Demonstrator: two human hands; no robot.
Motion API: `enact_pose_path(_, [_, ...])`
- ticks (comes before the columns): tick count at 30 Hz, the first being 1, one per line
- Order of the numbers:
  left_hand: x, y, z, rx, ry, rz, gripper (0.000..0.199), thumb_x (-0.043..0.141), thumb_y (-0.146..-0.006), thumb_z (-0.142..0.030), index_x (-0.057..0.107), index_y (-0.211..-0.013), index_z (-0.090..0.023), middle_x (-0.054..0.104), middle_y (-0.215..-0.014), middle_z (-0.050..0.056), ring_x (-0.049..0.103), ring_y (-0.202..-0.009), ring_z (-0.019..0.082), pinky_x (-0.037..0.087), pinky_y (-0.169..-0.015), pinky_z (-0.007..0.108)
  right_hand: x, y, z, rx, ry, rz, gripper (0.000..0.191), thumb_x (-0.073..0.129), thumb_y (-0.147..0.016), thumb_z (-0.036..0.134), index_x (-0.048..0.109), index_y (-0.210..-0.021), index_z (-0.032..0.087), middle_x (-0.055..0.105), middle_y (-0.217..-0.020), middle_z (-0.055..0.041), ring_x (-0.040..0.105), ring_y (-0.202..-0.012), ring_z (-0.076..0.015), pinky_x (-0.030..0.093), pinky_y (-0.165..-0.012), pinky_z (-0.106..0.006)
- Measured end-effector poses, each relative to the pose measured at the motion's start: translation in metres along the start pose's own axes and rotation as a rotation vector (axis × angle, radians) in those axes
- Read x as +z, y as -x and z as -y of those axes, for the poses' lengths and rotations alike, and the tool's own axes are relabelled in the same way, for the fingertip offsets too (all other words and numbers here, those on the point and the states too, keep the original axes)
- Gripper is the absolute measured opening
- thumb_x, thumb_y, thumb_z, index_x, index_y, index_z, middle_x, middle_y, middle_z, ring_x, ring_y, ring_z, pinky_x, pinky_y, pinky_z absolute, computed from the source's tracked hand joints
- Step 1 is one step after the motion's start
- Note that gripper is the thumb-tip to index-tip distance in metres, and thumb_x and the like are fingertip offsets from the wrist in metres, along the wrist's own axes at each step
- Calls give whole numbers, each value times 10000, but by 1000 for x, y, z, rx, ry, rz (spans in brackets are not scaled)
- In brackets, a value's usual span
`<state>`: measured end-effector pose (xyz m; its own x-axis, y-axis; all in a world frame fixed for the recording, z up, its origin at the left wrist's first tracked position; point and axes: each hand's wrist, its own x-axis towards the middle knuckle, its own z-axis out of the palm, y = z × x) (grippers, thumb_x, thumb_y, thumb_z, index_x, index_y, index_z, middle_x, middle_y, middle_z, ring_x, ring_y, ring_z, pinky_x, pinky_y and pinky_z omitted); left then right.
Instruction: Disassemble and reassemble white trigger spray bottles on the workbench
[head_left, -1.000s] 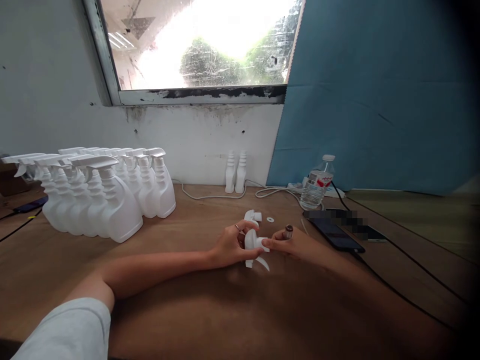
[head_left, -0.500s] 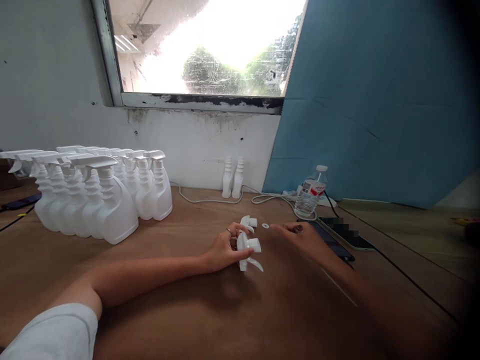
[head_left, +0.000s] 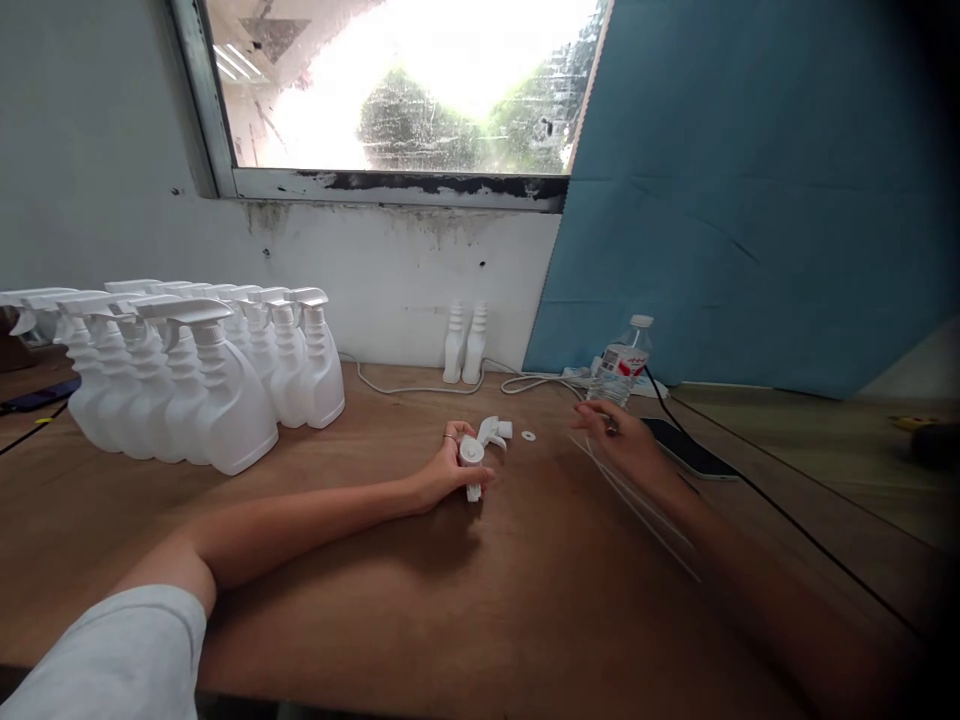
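Spray head in the left hand, small dark piece in the right

From my remote seat I have the left hand [head_left: 439,478] just left of the middle of the tabletop [head_left: 390,610], its fingers closed around a white spray head [head_left: 472,454]. I hold that head up off the wood, its round end turned toward the camera, the thumb along the near side and a ringed finger over the far side.

Just beyond it, a second spray head [head_left: 491,433] lies on the tabletop with its collar pointing right. A flat white washer [head_left: 529,436] rests close beside that collar.

My right hand [head_left: 628,442] is well apart, over to the right, its fingers curled in around a small dark piece [head_left: 613,427]; too little of it shows for me to say what it is. Thin pale strands [head_left: 637,510] slant below that hand, and I cannot tell whether the fingers touch them.

Behind the right hand stands a clear water bottle [head_left: 624,358], partly covered by it, and a dark phone [head_left: 688,449] lies beside the wrist. On my far left, white spray bottles [head_left: 238,425] stand upright in packed rows, heads on. Two slim white containers [head_left: 465,348] stand against the wall.
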<state>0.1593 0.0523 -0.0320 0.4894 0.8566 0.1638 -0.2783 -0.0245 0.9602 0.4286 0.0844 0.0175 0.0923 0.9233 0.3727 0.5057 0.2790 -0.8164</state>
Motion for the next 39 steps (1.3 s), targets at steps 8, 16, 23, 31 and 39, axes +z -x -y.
enact_pose_path(8, [-1, 2, -2, 55, -262, -59, 604, 796, -631, -451, 302, -909, -243, 364, -650, -110, 343, -465, 34, 292, -457, 152, 12, 40, 51, -98, -462, 469, 571, 381, -876, 694, 613, -932, 176, 530, -681, 2, 512, -506, -110, 448, -545, -276])
enact_pose_path(16, [1, 4, -8, 194, -554, -72, 473, 758, -658, -366, 335, -794, -205, 338, -645, -84, 302, -562, 72, 270, -548, 200, 24, 68, 69, -177, -272, 552, 279, 582, -868, 463, 543, -861, 187, 615, -667, -10, 562, -545, -129, 434, -564, -263])
enact_pose_path(23, [1, 5, -7, 182, -613, -79, 456, 758, -644, -378, 363, -787, -200, 384, -668, -68, 332, -583, 83, 274, -549, 203, 35, 80, 69, -412, 102, 398, 242, 563, -868, 425, 607, -779, 204, 638, -682, -26, 548, -565, -139, 421, -559, -271])
enact_pose_path(31, [-1, 4, -3, 114, -507, -33, 496, 787, -622, -454, 406, -799, -191, 414, -618, -72, 332, -559, 78, 257, -522, 197, 41, 91, 77, -527, 227, 373, 202, 526, -898, 396, 610, -853, 218, 654, -721, -18, 566, -591, -132, 438, -616, -261])
enact_pose_path(39, [-1, 4, -1, 153, -553, -21, 466, 806, -602, -399, 430, -775, -184, 439, -615, -70, 350, -564, 76, 272, -528, 192, 55, 95, 64, -779, 320, 309, 272, 401, -957, 296, 512, -725, 208, 550, -635, -26, 496, -569, -133, 330, -562, -266])
